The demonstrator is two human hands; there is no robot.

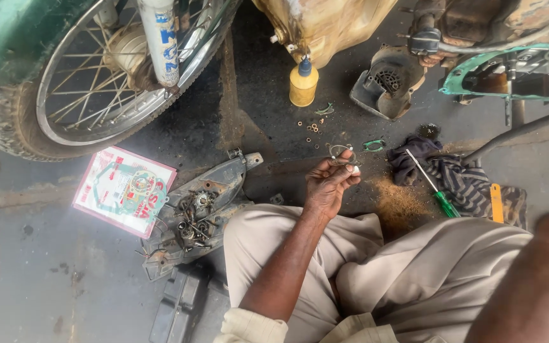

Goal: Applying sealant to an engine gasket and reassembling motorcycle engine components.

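**Small metal ring held up, engine parts lying stripped around**

While the person is sitting on the oily floor in the head view, the left hand [328, 184] is closing its fingertips around a small thin metal ring [340, 154], holding it up above the knee, near the middle of the scene. The right hand is not showing; only a forearm is crossing the near right corner, so I cannot tell whether it is open or gripping anything.

Judging from how things are lying, the strip-down seems well along and the reassembly hardly begun. To the left, a dark engine cover [201, 209] is lying on the floor, serving as a tray for loose bolts and small parts. Farther left, a flat gasket packet [124, 189] is resting beside the spoked wheel [103, 76]. Beyond the hand, tiny washers [312, 128] are lying scattered, with a yellow squeeze bottle [303, 82] standing just behind them. At the far right, a green gasket [471, 67] is sitting on the opened engine. A green-handled screwdriver [436, 190] is lying on a dark rag [459, 181] to the right, untouched.
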